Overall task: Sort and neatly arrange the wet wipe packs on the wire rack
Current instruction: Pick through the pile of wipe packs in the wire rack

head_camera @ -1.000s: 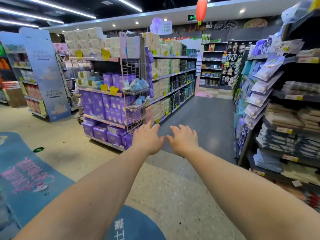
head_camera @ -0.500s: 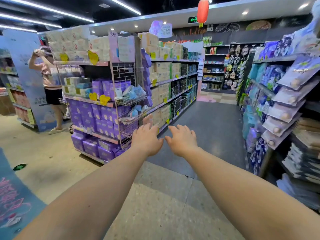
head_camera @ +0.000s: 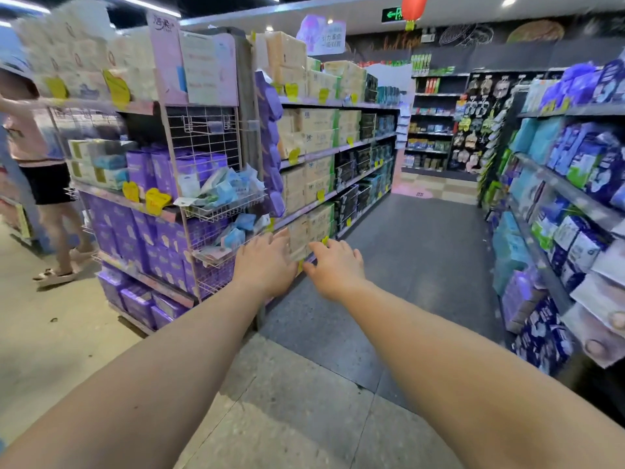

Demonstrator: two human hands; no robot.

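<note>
A white wire rack [head_camera: 206, 137] hangs on the end of a shelf unit at centre left. Its upper basket [head_camera: 223, 208] holds a jumbled heap of blue and white wet wipe packs [head_camera: 220, 187]. The lower basket [head_camera: 213, 257] holds a few more blue packs [head_camera: 236, 231], lying askew. My left hand [head_camera: 265, 265] and my right hand [head_camera: 333, 269] are stretched forward side by side, palms down, fingers relaxed and holding nothing. The left hand is just right of the lower basket and not touching it.
Purple packs [head_camera: 135, 231] fill the shelves left of the rack. Boxed tissue [head_camera: 311, 184] lines the aisle shelves behind it. A shelf of blue and purple goods [head_camera: 568, 204] stands close on the right. A person [head_camera: 40, 184] stands at far left. Grey aisle floor [head_camera: 416, 252] lies ahead.
The view has moved closer to the wire rack, which now looks larger and nearer my left hand. Both hands stay extended and empty. The person at the left has slid toward the frame's edge.
</note>
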